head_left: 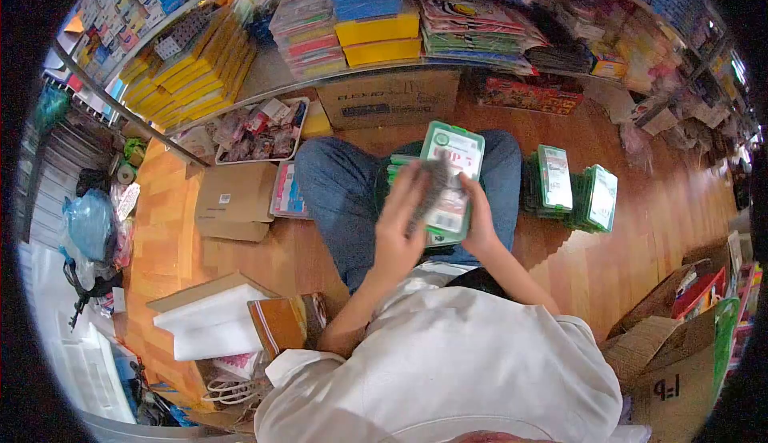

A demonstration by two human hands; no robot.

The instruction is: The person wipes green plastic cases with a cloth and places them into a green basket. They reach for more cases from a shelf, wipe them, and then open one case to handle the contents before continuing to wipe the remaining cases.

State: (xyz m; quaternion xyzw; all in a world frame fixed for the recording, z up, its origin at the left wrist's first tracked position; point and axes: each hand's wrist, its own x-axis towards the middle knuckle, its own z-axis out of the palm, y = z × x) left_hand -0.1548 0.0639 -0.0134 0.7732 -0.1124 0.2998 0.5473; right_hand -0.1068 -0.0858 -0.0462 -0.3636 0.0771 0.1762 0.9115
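Observation:
A flat case with a green rim and a white printed label [458, 140] is held over my lap. My right hand [480, 220] grips its right edge, with the fingers curled round the side. Against the label, my left hand [402, 215] is closed on a dark grey, cloth-like thing [437, 180], smeared by motion. More green-edged items [395, 168] show partly behind my left hand, between my legs. On the floor to the right stand two stacks of similar green cases, a nearer stack [555, 179] and a farther stack [598, 196].
Ahead, a low shelf [280, 81] carries yellow boxes and packaged goods, with a cardboard carton [392, 97] below. A white tray of small packets [302, 127] and a brown box [234, 199] lie left. An open carton [676, 363] stands at the lower right.

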